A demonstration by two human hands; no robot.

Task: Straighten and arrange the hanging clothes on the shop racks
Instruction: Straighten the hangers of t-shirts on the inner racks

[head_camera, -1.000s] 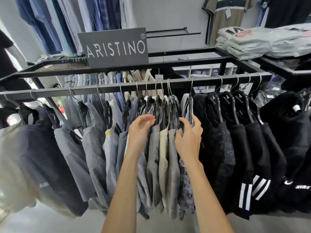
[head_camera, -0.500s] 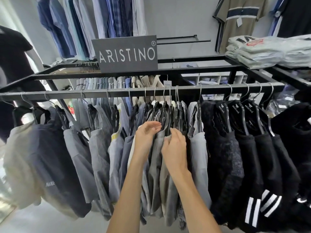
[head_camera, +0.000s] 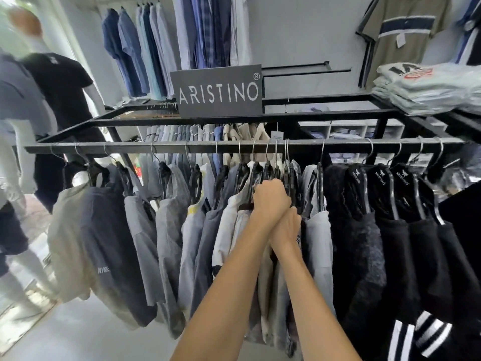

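Observation:
A black metal rail [head_camera: 182, 147] carries grey and beige shirts [head_camera: 166, 243] on the left, a tight bunch of pale shirts [head_camera: 226, 230] in the middle and black tops [head_camera: 364, 243] on the right, all on dark hangers. My left hand [head_camera: 270, 201] curls over the hanger tops of the middle bunch. My right hand [head_camera: 286, 230] lies just under and behind the left wrist, pushed in between the garments beside a pale grey shirt [head_camera: 318, 243]. Its fingers are hidden.
A grey ARISTINO sign [head_camera: 218, 92] stands on the rack's top frame, with folded shirts [head_camera: 426, 87] stacked at the right. Blue shirts [head_camera: 145, 53] hang on the back wall. A mannequin in a black tee [head_camera: 59, 84] and a blurred person [head_camera: 15, 100] are at the left.
Both hands have come together at the middle bunch: the right slid left under the left wrist, and the left closed over the hanger tops. The view has swung left.

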